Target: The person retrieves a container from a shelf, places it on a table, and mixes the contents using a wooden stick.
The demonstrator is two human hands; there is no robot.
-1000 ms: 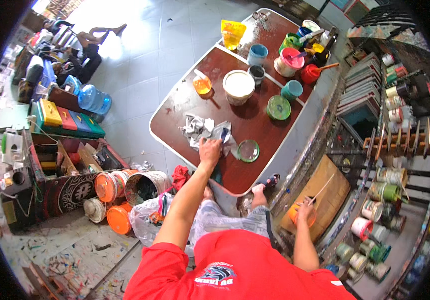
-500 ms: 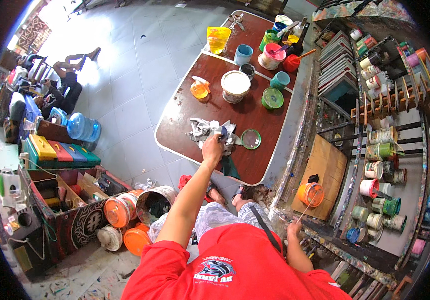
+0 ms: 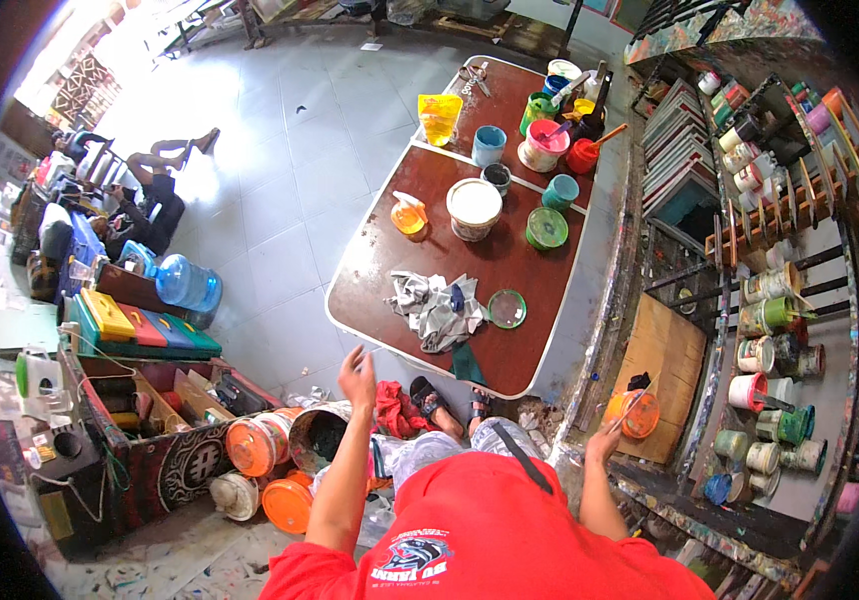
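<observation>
My left hand (image 3: 358,378) hangs in front of the brown table's near left edge, holding nothing, its fingers loosely apart. On the table (image 3: 370,285) lies a crumpled grey cloth (image 3: 435,310) with a dark blue patch on it. A round, green-rimmed lid (image 3: 507,309) sits right beside the cloth. A dark green piece of cloth (image 3: 468,364) hangs over the near edge. At the right, my right hand (image 3: 605,440) is closed around a thin, light-coloured stick (image 3: 638,400). Its tip points up toward an orange-lidded bucket (image 3: 634,414).
Paint tubs, a white-lidded bucket (image 3: 475,208) and an orange spray bottle (image 3: 410,216) stand on the table. Shelves of paint pots (image 3: 775,318) line the right. Buckets (image 3: 250,446) and a divided wooden box (image 3: 150,430) are at left. A person (image 3: 155,205) reclines farther off.
My left hand has let go of the cloth and drawn back toward me, off the table. The cloth now lies fully in sight. My right hand still holds the stick, shifted slightly.
</observation>
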